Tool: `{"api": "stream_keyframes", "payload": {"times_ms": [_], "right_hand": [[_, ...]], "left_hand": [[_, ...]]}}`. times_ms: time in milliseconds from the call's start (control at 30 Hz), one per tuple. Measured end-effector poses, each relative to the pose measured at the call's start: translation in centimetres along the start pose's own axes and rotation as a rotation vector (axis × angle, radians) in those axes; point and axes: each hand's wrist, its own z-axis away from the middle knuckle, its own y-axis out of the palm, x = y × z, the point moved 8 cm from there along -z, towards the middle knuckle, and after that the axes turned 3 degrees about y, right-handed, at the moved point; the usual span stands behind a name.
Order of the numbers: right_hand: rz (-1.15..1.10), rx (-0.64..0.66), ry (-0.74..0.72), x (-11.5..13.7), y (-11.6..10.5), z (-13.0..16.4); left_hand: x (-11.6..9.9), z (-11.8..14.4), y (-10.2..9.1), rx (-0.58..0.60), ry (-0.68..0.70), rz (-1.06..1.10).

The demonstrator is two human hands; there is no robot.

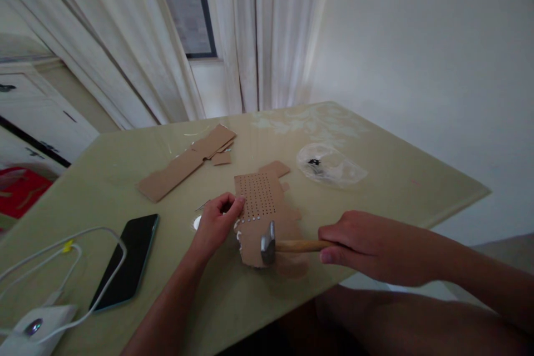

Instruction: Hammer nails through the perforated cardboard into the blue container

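At the worktop's (375, 189) near-left corner a white charger (31, 328) with its cable (83, 233) lies beside a dark phone (127, 261). Further back, near the left edge, rest loose cardboard strips (183, 164). The left hand (217, 222), fingers curled, pins the left edge of a perforated cardboard piece (261, 206) near the front edge. The right hand (367, 245) is closed around the wooden handle of a hammer (283, 245), its steel head over the cardboard's near end. Good practice here: short, square taps, fingers kept clear. A clear plastic bag (329, 164) lies toward the right. No readable writing anywhere.
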Motion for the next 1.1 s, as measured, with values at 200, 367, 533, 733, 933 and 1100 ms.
{"api": "stream_keyframes", "payload": {"times_ms": [200, 367, 533, 733, 933, 1100], "right_hand": [[0.027, -0.014, 0.011, -0.3, -0.2, 0.2], [0.010, -0.006, -0.008, -0.2, -0.2, 0.2], [0.001, -0.003, -0.008, -0.1, -0.2, 0.2], [0.023, 0.003, 0.001, -0.3, -0.1, 0.1], [0.030, 0.017, 0.003, -0.2, 0.0, 0.1], [0.021, 0.004, -0.021, -0.1, -0.1, 0.1]], "left_hand": [[-0.2, 0.1, 0.0, -0.003, 0.012, -0.005], [-0.1, 0.1, -0.3, -0.025, 0.010, 0.010], [-0.4, 0.2, -0.3, -0.037, 0.015, 0.029], [-0.8, 0.3, -0.7, -0.067, 0.025, 0.007], [-0.2, 0.2, -2.4, -0.249, 0.031, -0.030], [-1.2, 1.0, -3.9, -0.428, 0.118, -0.089]]}}
